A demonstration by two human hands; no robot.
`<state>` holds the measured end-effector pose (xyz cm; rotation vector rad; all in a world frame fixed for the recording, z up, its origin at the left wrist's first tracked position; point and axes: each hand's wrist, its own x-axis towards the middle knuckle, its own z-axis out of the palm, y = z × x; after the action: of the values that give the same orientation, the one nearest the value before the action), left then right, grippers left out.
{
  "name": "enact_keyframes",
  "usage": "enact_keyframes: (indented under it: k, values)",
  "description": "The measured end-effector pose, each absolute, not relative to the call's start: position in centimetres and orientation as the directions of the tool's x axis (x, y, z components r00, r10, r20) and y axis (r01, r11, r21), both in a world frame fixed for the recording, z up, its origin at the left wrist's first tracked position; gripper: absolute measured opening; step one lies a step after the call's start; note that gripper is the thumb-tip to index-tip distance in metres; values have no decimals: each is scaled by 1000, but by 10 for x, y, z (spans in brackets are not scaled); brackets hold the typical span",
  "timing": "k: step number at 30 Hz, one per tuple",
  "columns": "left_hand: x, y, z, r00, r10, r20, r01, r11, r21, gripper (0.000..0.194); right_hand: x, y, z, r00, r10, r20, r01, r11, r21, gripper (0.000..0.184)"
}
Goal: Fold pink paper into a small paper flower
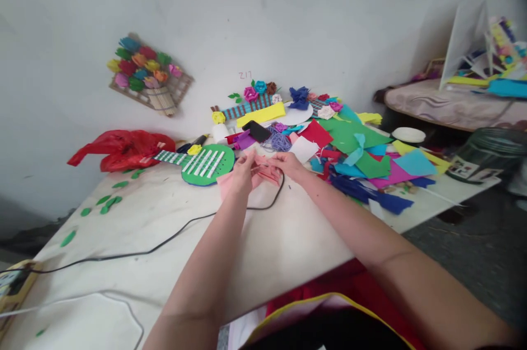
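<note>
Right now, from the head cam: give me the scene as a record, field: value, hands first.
left hand: fingers on pink paper
right hand: fingers at the other side of that paper
grip detail: too small and blurred to tell
surface: pale table
left of hands: green guitar-shaped piece with white strips, red plastic bag, green cutouts
right of hands: heap of coloured paper, including green sheet; glass jar beyond
cable: black cable crosses the table, near the hands
wall: paper flowers on a lattice
</note>
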<state>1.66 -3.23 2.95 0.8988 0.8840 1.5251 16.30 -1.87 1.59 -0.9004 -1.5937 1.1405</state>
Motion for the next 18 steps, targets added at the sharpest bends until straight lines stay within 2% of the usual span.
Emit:
enact_keyframes:
  k: [3, 5, 13, 18]
  values:
    - [25, -43, 24, 26, 994, 106, -433, -84, 897, 31, 154, -24, 17, -273, 923, 272, -13, 279, -960, 29]
    - [30, -48, 19, 22, 988, 151, -438, -127, 890, 30, 150, -26, 16, -278, 919, 280, -41, 280, -959, 28]
    - [31, -50, 8, -149, 981, 124, -490, -182, 852, 30, 146, -32, 15, -337, 902, 269, -42, 271, -962, 30]
    - [19, -48, 12, -323, 944, 67, -508, -232, 830, 21, 146, -34, 15, -385, 890, 244, -42, 248, -968, 31]
